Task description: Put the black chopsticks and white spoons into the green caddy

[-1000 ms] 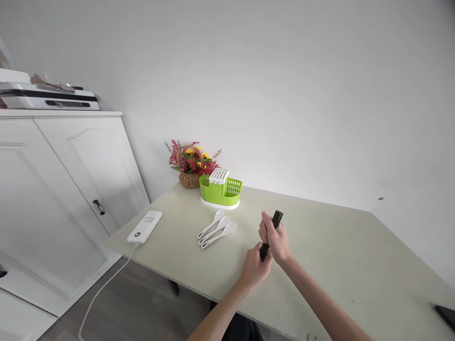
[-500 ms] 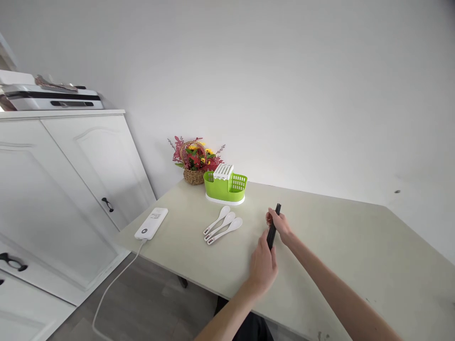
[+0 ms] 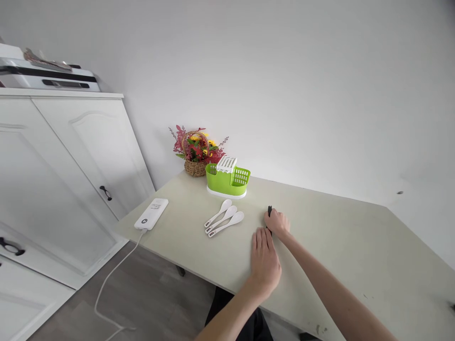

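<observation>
Several black chopsticks (image 3: 269, 210) are bunched together low at the tabletop, with only their far tips and a short dark stretch showing. My right hand (image 3: 277, 222) is closed around the bundle near its far end. Against the near end lies my left hand (image 3: 265, 259), fingers stretched out side by side and pointing away from me. Its palm and thumb are hidden, and so is most of the chopsticks' length. Left of my hands, three white spoons (image 3: 226, 224) are fanned out on the table, bowls pointing away.
A green utensil caddy (image 3: 223, 183) with a white slatted top stands behind the spoons. Beside it is a wicker basket of artificial flowers (image 3: 195, 168). A white power bank (image 3: 151, 214) with a cable rests on the table (image 3: 341, 246) at its left edge, near a white cabinet (image 3: 88, 156).
Both hands have lowered the chopsticks from a raised, tilted hold down to the tabletop. My left hand's fingers have straightened from a grip round the near end. The view has shifted slightly.
</observation>
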Tool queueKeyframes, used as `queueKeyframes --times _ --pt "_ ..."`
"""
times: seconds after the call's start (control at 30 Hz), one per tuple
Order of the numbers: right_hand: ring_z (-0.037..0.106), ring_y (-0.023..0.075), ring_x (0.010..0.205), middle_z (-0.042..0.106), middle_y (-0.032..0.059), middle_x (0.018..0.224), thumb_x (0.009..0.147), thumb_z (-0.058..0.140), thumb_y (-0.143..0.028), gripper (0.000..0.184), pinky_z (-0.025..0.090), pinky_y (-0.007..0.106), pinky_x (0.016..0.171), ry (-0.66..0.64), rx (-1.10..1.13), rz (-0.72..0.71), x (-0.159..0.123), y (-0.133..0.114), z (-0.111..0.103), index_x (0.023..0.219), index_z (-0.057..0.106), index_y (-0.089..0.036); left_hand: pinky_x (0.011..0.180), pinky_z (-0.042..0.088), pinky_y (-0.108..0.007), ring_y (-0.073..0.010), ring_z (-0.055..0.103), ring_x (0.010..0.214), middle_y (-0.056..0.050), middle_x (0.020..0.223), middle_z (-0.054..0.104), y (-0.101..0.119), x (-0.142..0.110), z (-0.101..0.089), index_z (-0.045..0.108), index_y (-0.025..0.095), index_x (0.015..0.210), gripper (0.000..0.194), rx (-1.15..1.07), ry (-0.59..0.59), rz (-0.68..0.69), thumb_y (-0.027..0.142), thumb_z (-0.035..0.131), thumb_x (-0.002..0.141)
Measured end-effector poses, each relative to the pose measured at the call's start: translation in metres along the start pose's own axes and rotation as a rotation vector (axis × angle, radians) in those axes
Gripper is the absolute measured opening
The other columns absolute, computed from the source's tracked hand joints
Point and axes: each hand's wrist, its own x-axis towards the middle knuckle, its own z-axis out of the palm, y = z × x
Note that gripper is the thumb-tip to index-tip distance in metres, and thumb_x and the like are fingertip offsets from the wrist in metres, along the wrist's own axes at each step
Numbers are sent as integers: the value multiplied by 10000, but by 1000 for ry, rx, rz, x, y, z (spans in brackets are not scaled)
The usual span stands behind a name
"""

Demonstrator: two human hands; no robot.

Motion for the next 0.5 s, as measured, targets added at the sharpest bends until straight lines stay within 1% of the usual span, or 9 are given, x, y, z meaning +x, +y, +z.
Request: queueKeyframes --times 0.07,0.13,0.27,0.37,0.43,0.5 --pt "660 239 1115 631 102 1334 990 656 -395 401 574 459 933 22 -57 -9 -5 -4 3 1332 612 -190 1255 308 -543 -353 291 1558 -253 1619 398 0 0 2 149 2 1647 782 12 24 -4 154 466 948" --pt "661 240 1116 631 103 1333 988 659 -396 407 574 460 932 42 -97 -20 -9 -6 6 1333 611 -186 1256 311 -539 -352 298 1555 -256 1608 413 0 -1 3 183 -5 1641 750 16 37 -8 195 462 973" --pt "662 236 1108 631 98 1329 985 664 -401 407 576 459 928 61 -136 -55 -15 -2 3 1327 614 -185 1256 319 -530 -355 313 1549 -244 1598 435 2 -2 -1 342 -13 1593 647 20 37 -16 254 428 1010" --pt "689 267 1061 696 135 1183 1015 588 -416 428 552 456 907 74 -133 -98 -15 9 -2 1347 583 -146 1265 303 -524 -353 313 1549 -225 1599 446 4 -3 -4 408 -5 1565 613 23 38 -11 294 405 1029" --pt "708 306 1029 731 161 1045 1032 507 -412 472 518 441 880 94 -114 -130 -16 16 -2 1403 517 -121 1267 297 -527 -345 315 1550 -209 1604 445 4 -3 -5 409 16 1570 606 20 45 -9 312 385 1042" --pt "719 318 987 741 149 954 1034 453 -409 507 489 413 842 121 -78 -157 -19 24 0 1456 443 -128 1263 303 -528 -336 324 1548 -194 1610 443 4 -3 -7 387 43 1587 611 11 52 -9 331 375 1049"
